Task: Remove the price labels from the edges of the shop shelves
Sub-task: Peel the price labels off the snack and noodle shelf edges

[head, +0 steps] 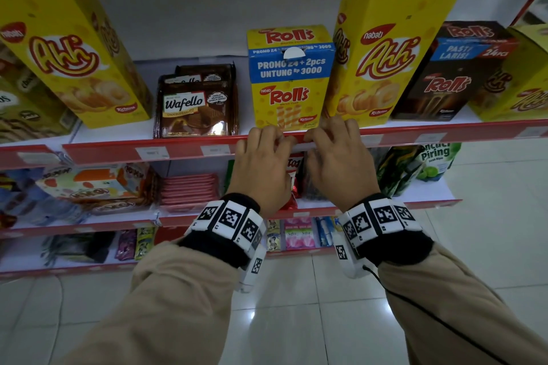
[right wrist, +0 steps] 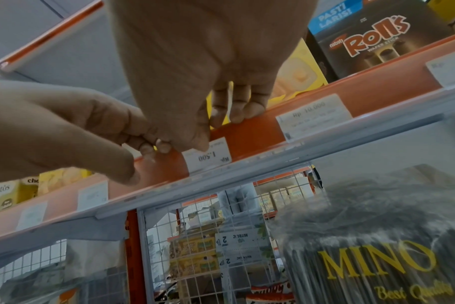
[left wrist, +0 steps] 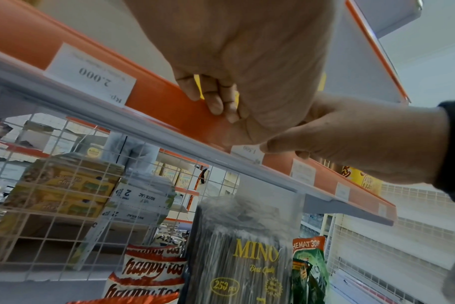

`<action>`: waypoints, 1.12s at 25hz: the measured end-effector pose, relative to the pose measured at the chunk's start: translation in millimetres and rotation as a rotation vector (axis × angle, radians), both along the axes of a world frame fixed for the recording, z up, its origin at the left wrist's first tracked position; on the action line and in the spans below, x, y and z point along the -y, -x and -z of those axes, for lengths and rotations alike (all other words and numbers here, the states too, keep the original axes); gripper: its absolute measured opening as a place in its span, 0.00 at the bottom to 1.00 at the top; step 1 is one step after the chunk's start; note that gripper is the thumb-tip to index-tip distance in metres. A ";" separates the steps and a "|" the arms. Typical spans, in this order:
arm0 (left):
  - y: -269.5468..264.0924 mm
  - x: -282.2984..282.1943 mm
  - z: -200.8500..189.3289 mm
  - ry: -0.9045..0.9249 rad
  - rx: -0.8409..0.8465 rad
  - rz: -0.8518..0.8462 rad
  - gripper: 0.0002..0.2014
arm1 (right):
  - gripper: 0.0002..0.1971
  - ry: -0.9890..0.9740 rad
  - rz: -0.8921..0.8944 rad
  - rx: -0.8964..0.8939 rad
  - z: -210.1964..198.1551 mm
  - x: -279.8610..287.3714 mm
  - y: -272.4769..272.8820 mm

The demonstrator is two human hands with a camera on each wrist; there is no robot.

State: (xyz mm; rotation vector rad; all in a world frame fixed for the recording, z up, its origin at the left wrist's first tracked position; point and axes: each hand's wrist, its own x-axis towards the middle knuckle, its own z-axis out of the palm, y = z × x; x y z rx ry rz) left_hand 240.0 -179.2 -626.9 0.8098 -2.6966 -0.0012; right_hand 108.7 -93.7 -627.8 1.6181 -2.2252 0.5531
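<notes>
Both hands are on the red shelf edge strip (head: 118, 151), just below the yellow Rolls box (head: 290, 77). My left hand (head: 267, 139) has its fingers hooked over the strip's top, and its thumb (right wrist: 133, 176) rests on the front. My right hand (head: 329, 133) also hooks its fingers over the top edge. Its thumb (right wrist: 201, 142) presses the upper corner of the white "1.500" price label (right wrist: 210, 158), pinching it against the strip. In the head view only a white sliver of that label (head: 296, 146) shows between the hands.
More white labels sit along the strip: "2.000" (left wrist: 91, 76) to the left and "10.000" (right wrist: 314, 117) to the right. Ahh boxes (head: 382, 53) and Wafello packs (head: 197, 104) stand close behind the edge. Below are a MINO pack (left wrist: 242, 257) and a wire mesh divider (left wrist: 39, 205).
</notes>
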 end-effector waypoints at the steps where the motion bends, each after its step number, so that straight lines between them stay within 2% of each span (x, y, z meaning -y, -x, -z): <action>1: 0.9 0.7 -0.6 -0.011 -0.002 -0.001 0.25 | 0.10 0.010 -0.014 -0.001 -0.3 -1.3 0.7; 6: -2.9 1.6 3.9 -0.034 -0.071 0.032 0.25 | 0.09 -0.111 -0.019 0.002 -6.7 0.3 1.7; 9: -3.8 0.0 5.4 -0.071 -0.114 0.028 0.25 | 0.09 -0.150 -0.026 0.094 -13.1 2.4 4.8; 11: -3.6 1.4 4.3 -0.121 -0.156 0.042 0.24 | 0.05 -0.057 -0.059 0.220 -16.2 0.9 8.9; 14: -2.2 3.7 4.1 -0.200 -0.238 0.063 0.19 | 0.01 0.283 -0.022 0.631 -18.1 -3.3 11.2; 16: -1.1 3.4 5.8 -0.220 -0.262 0.049 0.17 | 0.04 0.476 0.058 0.971 -16.7 -3.0 8.4; 18: -0.6 2.5 6.8 -0.238 -0.282 0.032 0.16 | 0.09 0.569 0.066 1.305 -13.1 -1.7 2.9; 20: -0.8 2.0 6.2 -0.267 -0.311 0.039 0.17 | 0.09 0.608 0.035 1.491 -9.6 -0.6 -4.8; 24: -1.1 2.0 4.9 -0.327 -0.386 0.061 0.21 | 0.10 0.617 -0.030 1.552 -3.5 2.2 -20.7; 28: -0.2 5.1 7.2 -0.356 -0.420 0.041 0.12 | 0.13 0.556 -0.081 1.541 0.3 3.1 -29.0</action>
